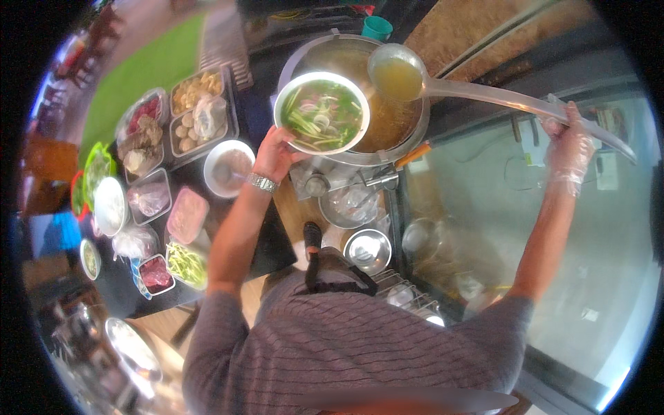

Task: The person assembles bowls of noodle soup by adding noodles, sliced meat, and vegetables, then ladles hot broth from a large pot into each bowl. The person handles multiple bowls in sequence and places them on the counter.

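My left hand (277, 153), with a metal watch at the wrist, grips the lower left rim of a white bowl (321, 113) filled with broth, green herbs and sliced onion. Behind and below that bowl stands a large metal stockpot (420, 127) of brownish broth. My right hand (569, 142), in a clear plastic glove, is closed around the handle of a big metal ladle (397, 72). The ladle's cup holds yellowish broth and is over the pot, just right of the bowl.
On the dark table to the left are a white bowl (229, 168), a metal tray of meatballs (189, 134), a container of green vegetable strips (187, 264) and one of red meat (156, 274). A teal cup (377, 28) is behind the pot. A metal bowl (367, 251) sits low near my legs.
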Action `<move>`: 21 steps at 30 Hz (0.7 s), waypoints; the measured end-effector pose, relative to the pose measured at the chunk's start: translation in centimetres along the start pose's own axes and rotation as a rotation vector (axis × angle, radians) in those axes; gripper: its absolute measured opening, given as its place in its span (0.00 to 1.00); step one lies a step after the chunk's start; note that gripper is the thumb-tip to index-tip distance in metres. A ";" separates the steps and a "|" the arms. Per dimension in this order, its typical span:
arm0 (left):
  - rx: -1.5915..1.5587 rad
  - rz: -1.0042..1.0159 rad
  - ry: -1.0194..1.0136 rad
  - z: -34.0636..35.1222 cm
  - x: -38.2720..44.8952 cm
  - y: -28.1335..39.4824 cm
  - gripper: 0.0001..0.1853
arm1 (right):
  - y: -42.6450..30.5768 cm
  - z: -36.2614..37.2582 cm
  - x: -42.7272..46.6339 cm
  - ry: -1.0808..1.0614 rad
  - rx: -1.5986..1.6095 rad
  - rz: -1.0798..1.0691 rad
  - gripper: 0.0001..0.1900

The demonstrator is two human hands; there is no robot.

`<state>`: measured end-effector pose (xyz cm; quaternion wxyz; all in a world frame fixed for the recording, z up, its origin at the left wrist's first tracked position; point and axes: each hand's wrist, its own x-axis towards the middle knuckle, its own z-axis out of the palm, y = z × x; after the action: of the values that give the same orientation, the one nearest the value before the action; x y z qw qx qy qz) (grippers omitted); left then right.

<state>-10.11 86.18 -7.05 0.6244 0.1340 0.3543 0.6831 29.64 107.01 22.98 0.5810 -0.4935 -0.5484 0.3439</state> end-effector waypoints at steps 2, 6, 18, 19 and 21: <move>-0.028 0.004 -0.010 -0.1 -0.2 -0.1 0.27 | -1.7 -0.1 -0.2 -0.047 -0.033 -0.024 0.10; -0.053 0.035 0.012 0.8 -1.5 0.2 0.26 | -3.9 0.9 -1.1 -0.081 0.107 -0.049 0.12; -0.120 0.206 0.155 -1.2 -10.6 4.2 0.26 | -8.6 10.5 -10.7 -0.381 0.190 -0.080 0.17; -0.121 0.225 0.171 -1.5 -11.7 4.8 0.26 | -8.9 11.4 -11.5 -0.384 0.208 -0.095 0.18; -0.155 0.267 0.264 -2.0 -14.3 5.8 0.26 | -9.5 13.4 -13.7 -0.414 0.247 -0.127 0.18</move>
<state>-13.11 72.17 -0.99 0.4848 0.0407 0.3587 0.7967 12.96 94.11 26.70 0.5326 -0.3021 -0.6394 0.4650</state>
